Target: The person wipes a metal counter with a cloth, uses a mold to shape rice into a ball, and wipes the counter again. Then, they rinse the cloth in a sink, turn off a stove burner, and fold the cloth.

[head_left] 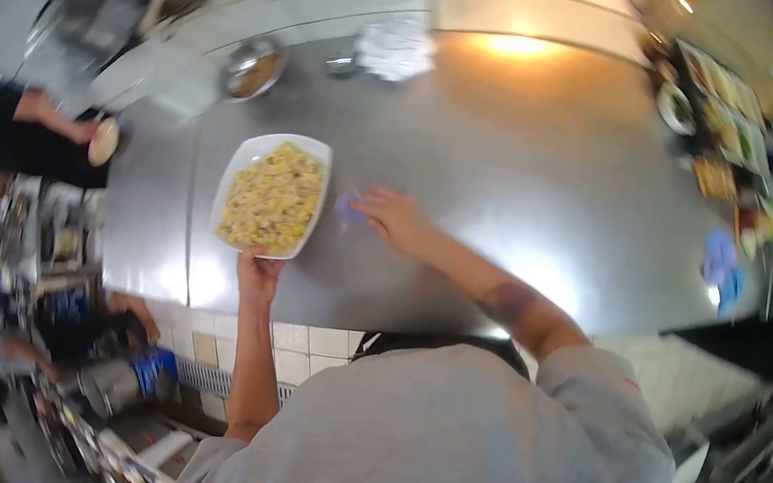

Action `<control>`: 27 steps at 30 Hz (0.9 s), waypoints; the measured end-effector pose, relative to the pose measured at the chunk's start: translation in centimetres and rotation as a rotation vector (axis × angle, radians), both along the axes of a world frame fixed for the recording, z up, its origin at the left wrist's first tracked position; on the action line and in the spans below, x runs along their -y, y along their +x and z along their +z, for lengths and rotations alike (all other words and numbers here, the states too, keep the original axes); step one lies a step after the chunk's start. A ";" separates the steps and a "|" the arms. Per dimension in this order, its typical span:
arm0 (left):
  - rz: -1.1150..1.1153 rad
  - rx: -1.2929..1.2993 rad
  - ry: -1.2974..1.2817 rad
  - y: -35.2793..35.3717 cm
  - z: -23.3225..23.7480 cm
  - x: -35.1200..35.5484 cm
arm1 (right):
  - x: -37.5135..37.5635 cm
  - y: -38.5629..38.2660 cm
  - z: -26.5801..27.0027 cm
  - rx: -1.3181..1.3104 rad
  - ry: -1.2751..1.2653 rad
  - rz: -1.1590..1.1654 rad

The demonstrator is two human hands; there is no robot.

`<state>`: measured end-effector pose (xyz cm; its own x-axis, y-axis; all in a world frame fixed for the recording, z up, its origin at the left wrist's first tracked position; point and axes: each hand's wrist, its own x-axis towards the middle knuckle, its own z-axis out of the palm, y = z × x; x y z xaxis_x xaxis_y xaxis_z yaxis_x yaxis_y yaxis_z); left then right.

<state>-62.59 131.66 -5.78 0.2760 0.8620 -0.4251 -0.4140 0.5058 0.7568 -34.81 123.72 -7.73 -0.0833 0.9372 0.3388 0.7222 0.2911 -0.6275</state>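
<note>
My left hand (260, 272) grips the near rim of a white rectangular dish (246, 155), with the thumb at its edge. The dish is filled with what looks like yellow fried rice (274, 198). To the right of the dish, my right hand (396, 219) presses a small purple cloth (349, 205) on the steel counter, its fingertips over the cloth. The cloth is partly hidden and blurred.
A metal bowl (253, 71) with brown contents and crumpled white paper (395, 49) lie at the back of the steel counter (486, 126). Blue-purple cloths (722, 266) lie far right, near food trays (730, 114). A person in black (30, 129) stands at left.
</note>
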 end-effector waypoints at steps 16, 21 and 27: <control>0.305 -0.138 0.202 5.2 2.5 5.3 | 47.4 20.8 1.3 0.181 -0.075 -1.312; 0.321 -0.742 0.285 15.0 3.9 13.7 | 51.3 31.1 1.5 0.434 -0.241 -1.911; 0.294 -0.858 0.459 26.8 -0.1 23.3 | 42.0 21.9 1.0 0.233 0.126 -1.158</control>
